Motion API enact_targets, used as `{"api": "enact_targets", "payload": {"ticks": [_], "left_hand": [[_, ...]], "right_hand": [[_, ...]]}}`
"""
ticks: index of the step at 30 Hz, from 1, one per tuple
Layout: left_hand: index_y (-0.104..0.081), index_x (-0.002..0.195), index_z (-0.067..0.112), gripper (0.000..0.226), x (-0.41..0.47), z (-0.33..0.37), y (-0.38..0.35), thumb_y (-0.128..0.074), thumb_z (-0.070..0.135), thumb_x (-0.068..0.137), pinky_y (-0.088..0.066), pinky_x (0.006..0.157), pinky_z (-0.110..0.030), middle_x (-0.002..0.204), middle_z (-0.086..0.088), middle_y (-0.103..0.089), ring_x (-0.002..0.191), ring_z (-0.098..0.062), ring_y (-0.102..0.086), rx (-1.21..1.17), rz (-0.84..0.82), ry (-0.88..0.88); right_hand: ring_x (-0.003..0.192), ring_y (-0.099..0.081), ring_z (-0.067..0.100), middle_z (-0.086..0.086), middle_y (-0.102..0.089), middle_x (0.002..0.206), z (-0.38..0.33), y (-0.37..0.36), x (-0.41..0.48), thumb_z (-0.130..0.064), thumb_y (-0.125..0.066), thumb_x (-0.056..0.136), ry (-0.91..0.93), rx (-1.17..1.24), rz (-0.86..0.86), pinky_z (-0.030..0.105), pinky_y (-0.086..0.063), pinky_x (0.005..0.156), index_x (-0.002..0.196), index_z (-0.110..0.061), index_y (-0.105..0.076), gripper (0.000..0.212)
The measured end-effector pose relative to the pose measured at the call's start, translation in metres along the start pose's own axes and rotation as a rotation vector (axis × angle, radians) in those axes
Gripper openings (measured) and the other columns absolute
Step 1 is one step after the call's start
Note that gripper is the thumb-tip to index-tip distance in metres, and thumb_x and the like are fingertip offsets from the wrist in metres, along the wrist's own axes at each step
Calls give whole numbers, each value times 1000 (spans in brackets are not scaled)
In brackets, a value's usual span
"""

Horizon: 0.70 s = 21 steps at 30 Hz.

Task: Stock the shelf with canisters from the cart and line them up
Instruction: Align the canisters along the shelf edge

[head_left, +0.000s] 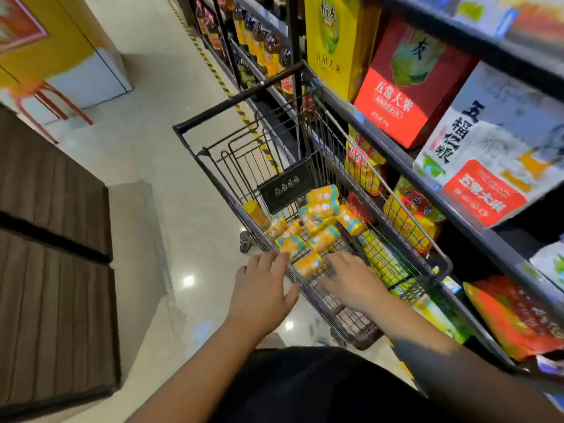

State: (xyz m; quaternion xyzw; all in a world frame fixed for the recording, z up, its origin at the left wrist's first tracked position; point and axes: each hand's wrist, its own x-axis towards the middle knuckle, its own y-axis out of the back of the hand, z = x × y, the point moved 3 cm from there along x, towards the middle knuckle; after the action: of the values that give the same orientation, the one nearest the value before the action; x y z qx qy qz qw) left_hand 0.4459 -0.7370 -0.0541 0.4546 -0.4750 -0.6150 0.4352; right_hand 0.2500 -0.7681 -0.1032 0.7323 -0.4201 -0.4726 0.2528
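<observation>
A black wire cart stands in the aisle against the shelving. Several yellow canisters with blue rims lie jumbled on its floor. The nearest canister lies on its side between my hands. My left hand hovers over the cart's near left rim, fingers spread and empty. My right hand reaches inside the cart just right of that canister, fingers spread, holding nothing.
The shelf unit runs along the right with large rice boxes above and bagged goods below. Brown padded blocks sit at the left. An orange stool stands at the far left. Pale tiled floor lies between.
</observation>
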Motion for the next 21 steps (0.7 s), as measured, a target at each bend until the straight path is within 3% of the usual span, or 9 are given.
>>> {"api": "enact_targets", "payload": {"ticks": [4,7,16,21], "left_hand": [[-45,144,24,68,44,-7,2,-35,61,89,-47,97,-44,142,-3,-53,128,-28,-51,25,-24,-61],[-39,148,24,68,85,-14,-11,-38,62,92,-44,101,-44,145,-3,-48,131,-28,-46,51,-91,-132],[-39,147,16,59,240,-43,-77,-47,51,100,-41,101,-38,145,-7,-47,131,-28,-47,65,-487,-346],[-31,151,9,69,307,-70,-136,-49,50,98,-41,108,-46,149,-17,-40,135,-36,-42,117,-702,-369]], "right_hand": [[141,-37,30,5,-39,155,15,2,45,-58,-52,97,-89,60,-11,45,-38,112,154,-22,-33,70],[140,-39,32,5,-42,152,26,0,66,-60,-51,97,-157,121,-18,44,-37,111,152,-21,-36,68],[149,-25,25,0,-22,166,33,21,73,-61,-42,101,-465,357,76,43,-25,121,158,-30,-24,68],[153,-19,23,2,-23,166,5,36,68,-63,-41,100,-630,411,112,38,-18,122,159,-26,-27,71]]}}
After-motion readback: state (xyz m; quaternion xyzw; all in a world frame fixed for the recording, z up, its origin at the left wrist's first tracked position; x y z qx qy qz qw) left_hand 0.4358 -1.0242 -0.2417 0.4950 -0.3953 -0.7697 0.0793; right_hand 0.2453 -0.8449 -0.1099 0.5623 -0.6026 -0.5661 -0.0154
